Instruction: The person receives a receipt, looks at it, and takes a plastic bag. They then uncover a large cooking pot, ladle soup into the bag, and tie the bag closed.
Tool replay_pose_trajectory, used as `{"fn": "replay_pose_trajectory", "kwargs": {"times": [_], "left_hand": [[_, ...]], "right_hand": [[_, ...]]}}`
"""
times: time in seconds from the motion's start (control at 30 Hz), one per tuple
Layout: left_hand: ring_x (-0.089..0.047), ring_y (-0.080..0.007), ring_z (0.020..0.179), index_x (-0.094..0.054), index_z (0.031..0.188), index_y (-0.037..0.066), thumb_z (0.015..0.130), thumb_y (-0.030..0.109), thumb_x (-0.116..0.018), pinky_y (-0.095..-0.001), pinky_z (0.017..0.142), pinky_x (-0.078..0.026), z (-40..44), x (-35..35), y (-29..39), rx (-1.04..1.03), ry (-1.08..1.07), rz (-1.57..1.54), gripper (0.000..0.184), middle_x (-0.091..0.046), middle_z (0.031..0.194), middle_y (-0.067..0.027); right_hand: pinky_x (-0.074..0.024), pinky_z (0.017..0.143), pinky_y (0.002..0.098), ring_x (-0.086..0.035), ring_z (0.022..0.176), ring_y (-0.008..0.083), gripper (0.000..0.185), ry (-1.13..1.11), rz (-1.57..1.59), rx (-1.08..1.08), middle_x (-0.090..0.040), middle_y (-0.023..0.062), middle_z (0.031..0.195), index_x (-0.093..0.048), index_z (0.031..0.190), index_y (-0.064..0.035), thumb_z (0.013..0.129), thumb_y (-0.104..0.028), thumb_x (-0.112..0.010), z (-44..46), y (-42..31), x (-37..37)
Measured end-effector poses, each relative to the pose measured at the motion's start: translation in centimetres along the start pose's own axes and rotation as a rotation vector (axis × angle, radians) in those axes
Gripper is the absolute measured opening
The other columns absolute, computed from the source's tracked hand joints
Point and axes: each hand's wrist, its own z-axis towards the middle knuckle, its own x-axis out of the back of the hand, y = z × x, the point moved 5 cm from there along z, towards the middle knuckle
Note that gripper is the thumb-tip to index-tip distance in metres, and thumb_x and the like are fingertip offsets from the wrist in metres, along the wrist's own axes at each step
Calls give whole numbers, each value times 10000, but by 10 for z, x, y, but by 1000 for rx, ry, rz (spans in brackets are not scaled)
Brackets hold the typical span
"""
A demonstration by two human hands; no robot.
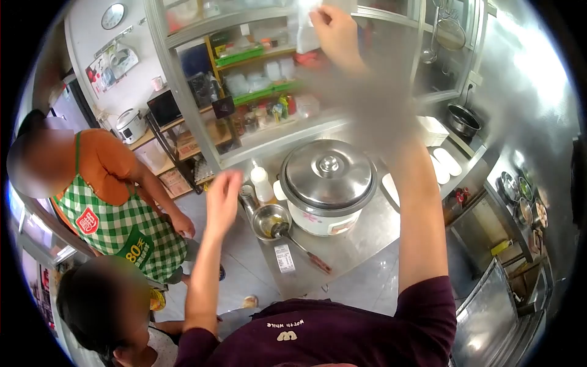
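My right hand (339,37) is raised high at the top of the view, its fingers pinched at the edge of a white plastic bag (307,38) hanging by the glass cabinet. My left hand (224,199) is held up left of the counter, fingers curled together, with nothing visible in them. Closest to it are a white squeeze bottle (261,185) and a metal canister (247,197). A steel bowl (269,221) holds a dark ladle (306,252) resting over its rim. Beside them stands a large lidded rice cooker (329,177).
A printed paper slip (284,259) lies on the steel counter (361,260). Two people are at the left, one in a green checked apron (122,223). Framed glass and shelves (257,95) rise behind the counter. White foam boxes (433,130) and a black pot (464,120) are at the right.
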Motion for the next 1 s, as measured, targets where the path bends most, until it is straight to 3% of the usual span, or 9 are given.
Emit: {"fn": "replay_pose_trajectory", "kwargs": {"times": [0.1, 0.27, 0.37, 0.47, 0.67, 0.7, 0.73, 0.83, 1.0], "left_hand": [[-476, -75, 694, -561, 1009, -15, 895, 175, -463, -220, 623, -405, 84, -20, 87, -239, -59, -112, 242, -546, 773, -8], [-580, -149, 876, -470, 1166, -15, 907, 252, -430, -259, 698, -462, 197, -69, 169, -281, -168, -273, 374, -570, 1067, -81], [-602, -139, 820, -518, 1117, -2, 893, 265, -463, -261, 672, -470, 224, -86, 184, -168, -66, -562, 353, -602, 1010, -77], [-614, -123, 729, -581, 1030, 9, 869, 279, -513, -249, 636, -467, 214, -68, 209, -346, 155, -200, 322, -635, 910, -58], [-604, -111, 646, -648, 865, 45, 815, 278, -597, -233, 577, -449, 235, -44, 204, -425, 161, -241, 244, -645, 803, -34], [-601, -114, 627, -651, 835, 55, 803, 274, -615, -239, 560, -448, 232, -38, 207, -418, 165, -218, 225, -642, 776, -29], [-611, -186, 618, -638, 859, -43, 774, 200, -603, -312, 553, -480, 196, -31, 233, -208, 182, -246, 260, -633, 750, -138], [-572, -127, 545, -634, 860, -56, 800, 190, -593, -302, 488, -454, 183, -24, 247, -401, 239, 13, 257, -635, 743, -117], [-528, -261, 551, -600, 667, 47, 683, 171, -703, -313, 504, -420, 159, -39, 247, -1101, 401, 175, 163, -527, 605, -100]], "right_hand": [[-436, 645, 371, -581, 772, 289, 183, -15, -89, -45, -592, 165, 832, -574, 860, -35, 785, -200, -547, 8, -16, 3], [-426, 642, 351, -561, 711, 287, 190, -91, 46, -68, -569, 178, 748, -563, 819, 6, 761, -174, -573, 24, -37, 18], [-424, 626, 344, -562, 690, 276, 191, -113, 54, -24, -567, 182, 728, -559, 814, 21, 763, -163, -562, 33, -45, 42], [-422, 591, 352, -569, 633, 253, 194, -177, -90, -14, -569, 179, 662, -555, 784, 48, 768, -143, -531, 42, -47, 72], [-409, 439, 277, -520, 491, 135, 191, -209, 103, -334, -534, 52, 566, -588, 737, 33, 785, -110, -470, 62, -5, 115], [-425, 473, 270, -519, 519, 135, 185, -286, -58, -340, -542, 50, 605, -589, 767, 23, 783, -107, -460, 69, 7, 121], [-429, 489, 265, -520, 541, 126, 185, -262, -51, -342, -549, 50, 629, -588, 772, 19, 784, -111, -458, 69, 2, 124], [-436, 522, 259, -524, 587, 113, 179, -243, -66, -340, -558, 45, 664, -587, 791, 10, 785, -121, -464, 65, -19, 127], [-451, 538, 265, -531, 598, 117, 177, -310, 20, -365, -567, 41, 673, -594, 821, -2, 796, -147, -495, 55, -15, 110]]}}
